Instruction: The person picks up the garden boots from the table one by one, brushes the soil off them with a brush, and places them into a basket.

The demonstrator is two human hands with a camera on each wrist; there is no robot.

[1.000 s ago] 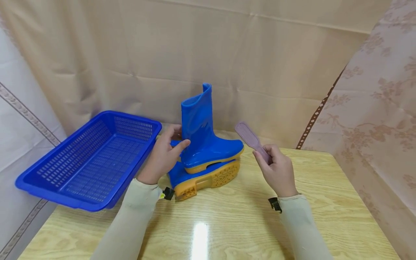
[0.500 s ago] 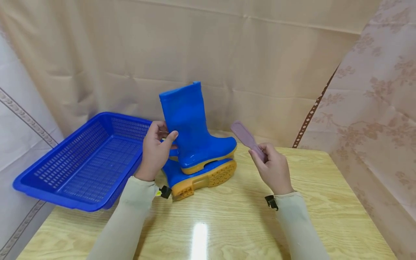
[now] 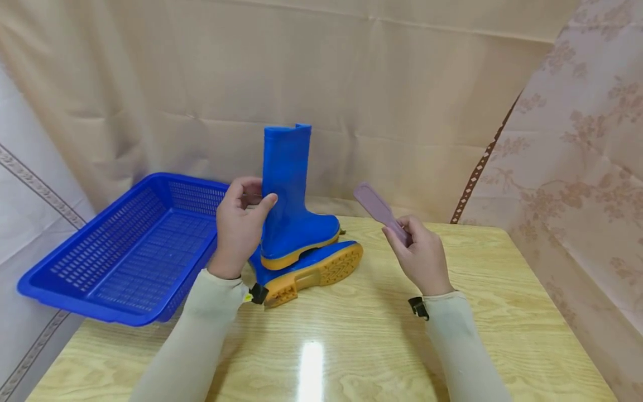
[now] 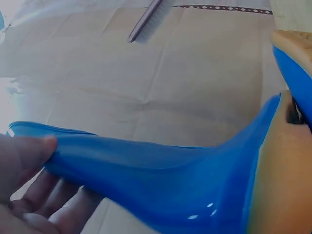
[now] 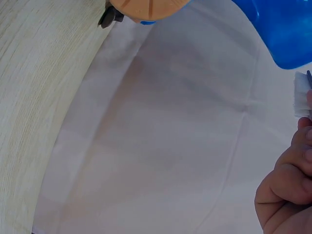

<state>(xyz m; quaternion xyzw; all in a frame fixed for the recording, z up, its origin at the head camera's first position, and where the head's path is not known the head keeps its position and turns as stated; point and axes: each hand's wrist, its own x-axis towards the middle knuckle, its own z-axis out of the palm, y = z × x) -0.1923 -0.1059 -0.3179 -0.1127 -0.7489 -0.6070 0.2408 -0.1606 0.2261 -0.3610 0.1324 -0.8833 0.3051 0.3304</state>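
A blue rain boot [image 3: 287, 184] with a yellow sole stands upright above a second boot [image 3: 321, 273] that lies on its side, its tread facing forward. My left hand [image 3: 240, 231] grips the upright boot's shaft from the left, thumb in front. In the left wrist view the thumb and fingers of my left hand [image 4: 44, 190] pinch the boot shaft [image 4: 122, 165]. To the right, my right hand [image 3: 424, 257] holds a mauve brush [image 3: 374, 202] by its handle, apart from the boots. White bristles [image 5: 301, 95] show beside my right hand [image 5: 287, 180] in the right wrist view.
A blue perforated basket [image 3: 193, 279] sits on the left of the wooden table [image 3: 377, 340]. Behind the table hangs a beige cloth [image 3: 201, 72], with a flower-patterned cloth [image 3: 577, 184] on the right.
The upright boot has turned and moved left together with my left hand, and its toe no longer reaches as far right. The lower boot and the brush appear slightly further left in view.
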